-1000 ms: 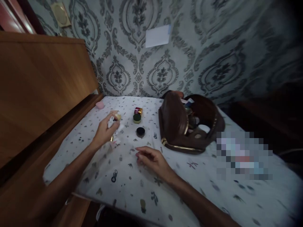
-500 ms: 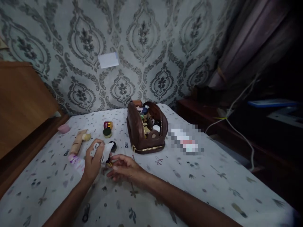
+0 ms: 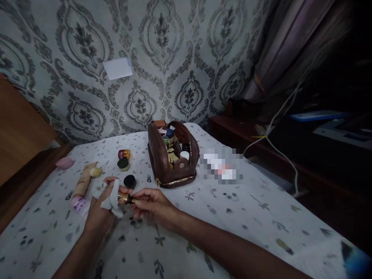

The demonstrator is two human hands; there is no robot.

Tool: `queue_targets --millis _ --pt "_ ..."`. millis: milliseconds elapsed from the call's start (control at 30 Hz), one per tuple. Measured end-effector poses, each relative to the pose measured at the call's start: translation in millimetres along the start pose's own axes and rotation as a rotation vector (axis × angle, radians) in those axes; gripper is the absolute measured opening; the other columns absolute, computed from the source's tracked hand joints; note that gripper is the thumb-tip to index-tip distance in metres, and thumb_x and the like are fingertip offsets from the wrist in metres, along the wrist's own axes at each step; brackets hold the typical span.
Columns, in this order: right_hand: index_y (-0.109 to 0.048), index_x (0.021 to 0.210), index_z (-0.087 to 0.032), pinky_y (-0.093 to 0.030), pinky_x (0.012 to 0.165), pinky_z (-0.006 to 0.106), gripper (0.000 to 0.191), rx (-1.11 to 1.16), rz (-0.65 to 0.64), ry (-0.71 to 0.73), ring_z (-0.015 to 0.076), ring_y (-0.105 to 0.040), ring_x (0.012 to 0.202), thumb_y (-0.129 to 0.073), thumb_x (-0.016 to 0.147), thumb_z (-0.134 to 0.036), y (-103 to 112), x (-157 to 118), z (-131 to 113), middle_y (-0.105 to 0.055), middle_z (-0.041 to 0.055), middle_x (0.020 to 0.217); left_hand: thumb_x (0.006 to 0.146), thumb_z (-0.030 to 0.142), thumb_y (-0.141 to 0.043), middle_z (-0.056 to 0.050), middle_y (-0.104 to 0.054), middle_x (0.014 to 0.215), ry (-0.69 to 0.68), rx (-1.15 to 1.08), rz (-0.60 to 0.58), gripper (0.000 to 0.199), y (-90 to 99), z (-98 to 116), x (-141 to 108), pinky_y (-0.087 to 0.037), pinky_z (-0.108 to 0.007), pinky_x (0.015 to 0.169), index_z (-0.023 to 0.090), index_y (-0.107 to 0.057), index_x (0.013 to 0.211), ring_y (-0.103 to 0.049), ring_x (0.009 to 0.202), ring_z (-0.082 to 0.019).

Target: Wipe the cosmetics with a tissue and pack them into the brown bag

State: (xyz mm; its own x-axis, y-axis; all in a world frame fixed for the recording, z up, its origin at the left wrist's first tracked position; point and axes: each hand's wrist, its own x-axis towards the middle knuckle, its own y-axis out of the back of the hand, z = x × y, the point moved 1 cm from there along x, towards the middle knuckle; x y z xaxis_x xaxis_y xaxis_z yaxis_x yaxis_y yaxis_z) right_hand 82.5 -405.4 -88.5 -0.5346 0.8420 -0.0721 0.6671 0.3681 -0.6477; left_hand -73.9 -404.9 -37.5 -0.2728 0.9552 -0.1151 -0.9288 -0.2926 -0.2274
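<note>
My left hand (image 3: 101, 203) is closed around a crumpled white cloth (image 3: 114, 199), which lies over its fingers and against a small gold bottle (image 3: 123, 198). The fingertips of my right hand (image 3: 154, 203) pinch the bottle's narrow dark end, so the bottle lies sideways between both hands. Part of its body is hidden by the cloth and fingers. Just beyond my hands stands a black-lidded jar (image 3: 130, 181). Farther back are a green-lidded jar (image 3: 123, 164) and a red and gold jar (image 3: 124, 154).
An unzipped brown bag (image 3: 158, 162) full of cosmetics stands right of the jars. At left lie a beige tube (image 3: 83, 180), a purple-and-white tube (image 3: 80, 205), a small yellowish item (image 3: 95, 172) and a pink sponge (image 3: 64, 163). A blurred-out item (image 3: 219, 164) lies right of the bag.
The cloth has come down around the gold bottle, and my right fingers have closed on its dark end. The bottle now shows more clearly. The whole view has shifted slightly.
</note>
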Motion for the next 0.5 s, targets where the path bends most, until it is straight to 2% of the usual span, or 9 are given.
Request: queue_targets --millis 133,200,333,433,500 --pt "-0.064 0.09 -0.015 -0.043 0.053 0.02 0.052 -0.124 0.009 0.06 0.0099 -0.065 0.056 -0.088 0.059 -0.05 0 1 0 -0.07 -0.0016 0.074 0.059 0.037 -0.084 0.006 -0.063 0.058 0.129 -0.072 -0.118 0.047 1.0 -3 2 -0.052 -0.023 0.054 0.023 -0.055 0.093 -0.069 0.062 -0.019" --pt "-0.064 0.088 -0.016 -0.045 0.054 0.022 0.052 -0.175 0.017 0.105 0.0093 -0.063 0.056 -0.086 0.06 -0.052 2 2 0 -0.068 -0.002 0.076 0.061 0.041 -0.083 0.005 -0.063 0.059 0.123 -0.019 -0.134 0.045 0.2 -3 1 -0.052 -0.024 0.055 0.023 -0.055 0.092 -0.068 0.063 -0.019" --pt "-0.066 0.086 -0.016 -0.047 0.061 0.025 0.038 -0.312 0.103 0.236 0.0094 -0.058 0.059 -0.082 0.066 -0.044 3 0 -3 -0.065 -0.0018 0.077 0.069 0.043 -0.078 0.0 -0.068 0.075 -0.033 0.207 -0.148 0.033 -0.3 -1 -1 -0.052 -0.026 0.065 0.02 -0.061 0.086 -0.067 0.073 -0.02" --pt "-0.07 0.085 -0.017 -0.044 0.063 0.024 0.019 -0.535 0.182 0.351 0.011 -0.055 0.064 -0.075 0.074 -0.032 1 -7 -10 -0.064 -0.0014 0.072 0.08 0.045 -0.069 -0.002 -0.068 0.08 -0.201 0.467 -0.239 0.027 3.3 -1 0 -0.049 -0.023 0.067 0.019 -0.065 0.085 -0.063 0.076 -0.018" --pt "-0.072 0.086 -0.018 -0.043 0.064 0.025 0.014 -0.665 0.21 0.418 0.012 -0.055 0.066 -0.073 0.076 -0.028 -1 -11 -16 -0.064 -0.0008 0.072 0.084 0.047 -0.064 -0.003 -0.068 0.082 -0.279 0.598 -0.306 0.028 7.1 -3 3 -0.048 -0.024 0.068 0.019 -0.066 0.086 -0.062 0.078 -0.018"
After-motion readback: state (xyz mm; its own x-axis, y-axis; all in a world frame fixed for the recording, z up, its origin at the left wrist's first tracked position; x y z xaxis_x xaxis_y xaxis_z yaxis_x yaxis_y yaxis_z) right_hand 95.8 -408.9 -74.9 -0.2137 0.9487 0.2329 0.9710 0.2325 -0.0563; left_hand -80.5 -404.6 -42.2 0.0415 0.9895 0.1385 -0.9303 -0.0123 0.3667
